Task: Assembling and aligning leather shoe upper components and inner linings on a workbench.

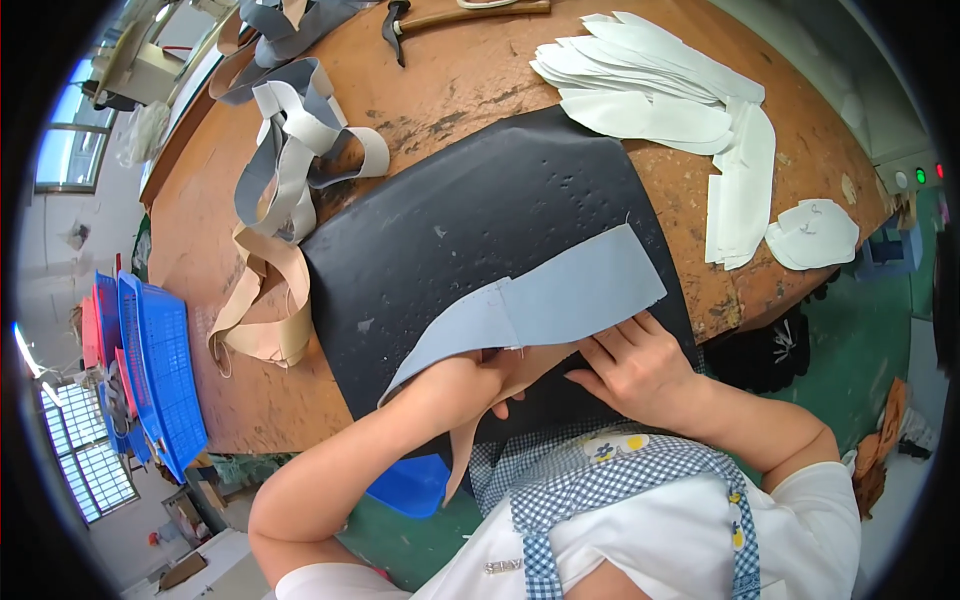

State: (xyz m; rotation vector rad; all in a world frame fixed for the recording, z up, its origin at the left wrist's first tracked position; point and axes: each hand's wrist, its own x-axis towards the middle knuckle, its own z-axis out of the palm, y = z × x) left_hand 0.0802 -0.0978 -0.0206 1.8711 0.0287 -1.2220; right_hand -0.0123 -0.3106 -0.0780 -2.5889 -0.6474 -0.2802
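A blue-grey strip of leather-like material (585,283) lies across the black mat (480,200), with a seam across its middle and loose threads at the seam and far corner. Its left part curves down toward my left forearm. Beneath it a beige length (463,450) shows and hangs past the mat's near edge. My left hand (468,387) is closed on the strip near the seam, its fingers partly hidden under the material. At the strip's near right edge, my right hand (640,368) rests with fingers stretched out and thumb apart, fingertips touching the edge.
White cut pieces (650,90) are piled at the far right, with a smaller stack (815,235) nearer. Looped grey-white strips (300,150) and beige strips (275,310) lie left. A hammer (470,18) lies at the back. Blue baskets (160,370) stand beyond the left table edge.
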